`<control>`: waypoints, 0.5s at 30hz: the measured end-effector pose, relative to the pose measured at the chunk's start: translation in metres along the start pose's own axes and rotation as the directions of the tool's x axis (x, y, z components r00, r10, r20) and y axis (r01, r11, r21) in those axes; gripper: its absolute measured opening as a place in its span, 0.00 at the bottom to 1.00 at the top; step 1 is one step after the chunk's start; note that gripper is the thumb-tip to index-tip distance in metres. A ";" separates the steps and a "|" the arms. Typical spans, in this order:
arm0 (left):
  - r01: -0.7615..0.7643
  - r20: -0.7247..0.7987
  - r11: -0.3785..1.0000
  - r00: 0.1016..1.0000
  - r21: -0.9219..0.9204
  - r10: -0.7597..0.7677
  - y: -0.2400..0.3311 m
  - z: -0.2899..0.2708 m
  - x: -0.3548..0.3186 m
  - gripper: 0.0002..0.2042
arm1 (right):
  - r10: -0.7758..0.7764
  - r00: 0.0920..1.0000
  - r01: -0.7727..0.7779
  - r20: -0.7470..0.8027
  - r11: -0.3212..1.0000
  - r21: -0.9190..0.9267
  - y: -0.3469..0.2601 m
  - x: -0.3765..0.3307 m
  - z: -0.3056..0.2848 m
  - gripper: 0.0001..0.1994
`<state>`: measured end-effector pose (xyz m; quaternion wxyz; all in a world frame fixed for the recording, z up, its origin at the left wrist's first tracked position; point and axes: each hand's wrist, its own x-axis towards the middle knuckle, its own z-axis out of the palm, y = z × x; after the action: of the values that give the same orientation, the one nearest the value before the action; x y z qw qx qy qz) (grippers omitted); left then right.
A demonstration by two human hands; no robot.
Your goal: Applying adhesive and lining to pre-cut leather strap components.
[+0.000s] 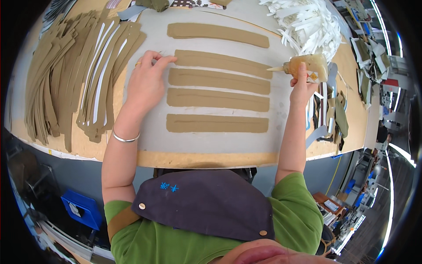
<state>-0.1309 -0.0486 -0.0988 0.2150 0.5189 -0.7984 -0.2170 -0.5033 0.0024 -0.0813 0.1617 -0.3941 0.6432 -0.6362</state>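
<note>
Five tan strips [219,81]: reaches forward with both arms [121,163]!
Bends left hand [148,80] at one strip [223,64], can't tell if pinching; clamps fingers of right hand [302,90] round amber bottle [318,65].

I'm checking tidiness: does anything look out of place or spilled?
The farthest laid-out brown strip sits apart, with a wider gap than between the others; white strips lie tangled at upper right. No spill stands out.

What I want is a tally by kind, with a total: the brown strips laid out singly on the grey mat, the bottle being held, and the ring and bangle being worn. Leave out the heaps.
Brown strips: 5
Bottle, in the right hand: 1
Ring: 1
Bangle: 1
Total: 8
</note>
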 end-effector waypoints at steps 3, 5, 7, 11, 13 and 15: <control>-0.008 -0.005 1.000 1.000 0.002 0.008 0.000 0.002 0.002 0.23 | 0.105 0.977 -0.083 -0.188 0.989 0.125 0.008 0.007 -0.035 0.13; -0.043 -0.021 0.999 0.999 0.003 0.043 -0.004 0.004 0.000 0.23 | 0.254 0.929 -0.170 -0.269 0.938 0.301 0.001 0.016 -0.081 0.17; -0.050 -0.017 0.999 0.999 0.000 0.050 -0.006 0.004 -0.001 0.22 | 0.301 0.931 -0.215 -0.206 0.909 0.357 -0.019 0.012 -0.134 0.17; -0.058 -0.032 0.997 0.998 -0.055 0.057 -0.010 0.004 -0.001 0.22 | 0.369 0.928 -0.342 -0.053 0.784 -0.518 -0.069 -0.016 -0.215 0.17; -0.040 -0.061 0.994 0.998 -0.097 0.034 -0.009 0.001 0.000 0.21 | 0.337 0.941 -0.199 0.024 0.610 -0.767 -0.062 -0.034 -0.227 0.24; 0.020 -0.065 0.984 0.997 -0.175 -0.031 -0.005 -0.005 0.002 0.20 | 0.548 0.830 -0.340 -0.104 0.350 -0.873 -0.053 -0.048 -0.248 0.27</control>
<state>-0.1250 -0.0526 -0.0972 0.2835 0.5153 -0.7619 -0.2711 -0.6327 0.2141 -0.0107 0.1747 -0.2928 0.9335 -0.1114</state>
